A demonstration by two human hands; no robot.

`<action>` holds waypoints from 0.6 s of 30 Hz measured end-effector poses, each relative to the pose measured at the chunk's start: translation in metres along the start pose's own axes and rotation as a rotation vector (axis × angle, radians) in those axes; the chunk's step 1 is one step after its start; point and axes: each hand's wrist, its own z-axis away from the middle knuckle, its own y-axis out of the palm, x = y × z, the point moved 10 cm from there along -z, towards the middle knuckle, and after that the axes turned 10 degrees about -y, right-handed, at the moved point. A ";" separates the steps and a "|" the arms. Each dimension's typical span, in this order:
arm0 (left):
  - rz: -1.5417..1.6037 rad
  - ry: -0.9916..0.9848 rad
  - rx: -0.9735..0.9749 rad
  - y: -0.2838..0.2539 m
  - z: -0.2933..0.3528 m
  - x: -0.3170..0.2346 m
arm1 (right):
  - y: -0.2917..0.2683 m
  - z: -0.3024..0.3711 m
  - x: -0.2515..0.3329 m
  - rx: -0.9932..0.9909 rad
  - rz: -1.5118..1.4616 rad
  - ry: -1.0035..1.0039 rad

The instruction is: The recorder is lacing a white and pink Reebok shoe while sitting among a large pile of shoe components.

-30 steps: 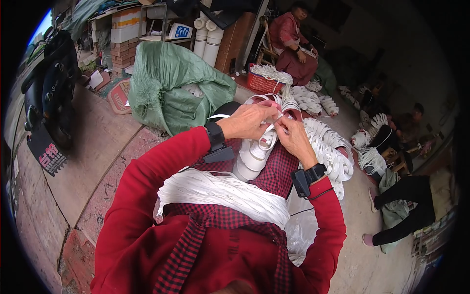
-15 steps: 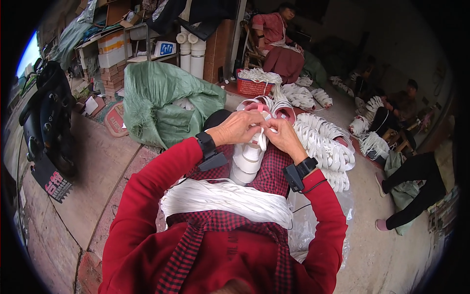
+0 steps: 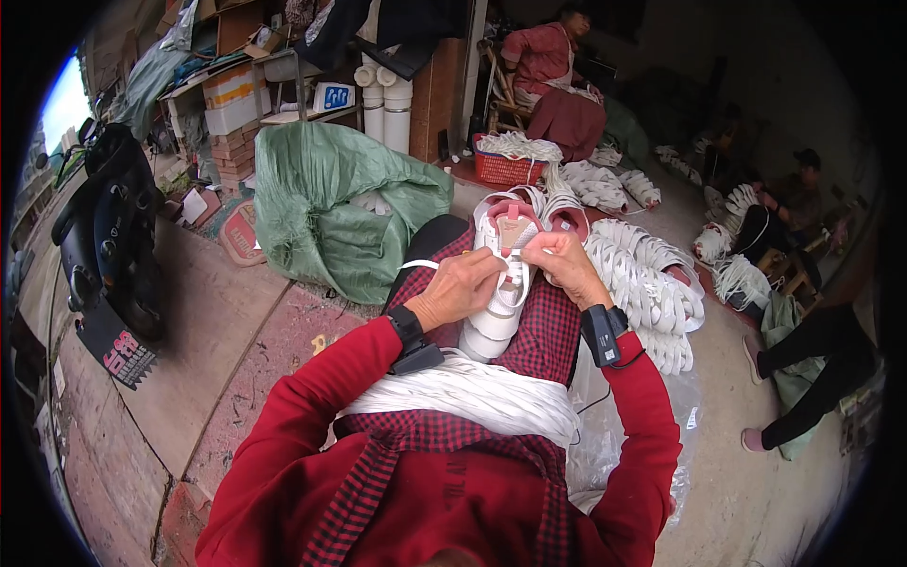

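Observation:
A white shoe with a pink tongue [image 3: 513, 233] lies on my lap, its toe toward me. Over its lacing my right hand [image 3: 570, 271] pinches a white shoelace, thumb and finger pressed together. My left hand [image 3: 461, 288] rests against the shoe's left side, fingers closed; a loop of white lace [image 3: 416, 266] sticks out beside it. Whatever lies between the left fingertips is mostly hidden. A thick bundle of white shoelaces [image 3: 463, 395] spans my lap, over a red-black checked apron [image 3: 539, 345].
Stacked white shoes [image 3: 647, 274] stand at my right. A green sack [image 3: 331, 203] sits at the far left, and a red basket of laces [image 3: 508, 168] lies ahead. A black scooter [image 3: 113, 236] is at the left edge. Other people sit farther back.
My hands have drawn apart, the left moving down and leftward along the shoe. The pink tongue shows more now. The whole view has shifted slightly.

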 end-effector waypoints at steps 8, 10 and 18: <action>0.172 -0.304 0.025 -0.028 0.008 0.038 | -0.021 -0.011 -0.003 -0.057 0.197 -0.095; 0.183 -0.381 -0.029 -0.059 0.013 0.064 | -0.022 -0.010 -0.006 -0.042 0.167 -0.081; 0.113 -0.699 -0.060 -0.159 0.059 0.136 | -0.018 -0.008 -0.011 -0.029 0.150 0.012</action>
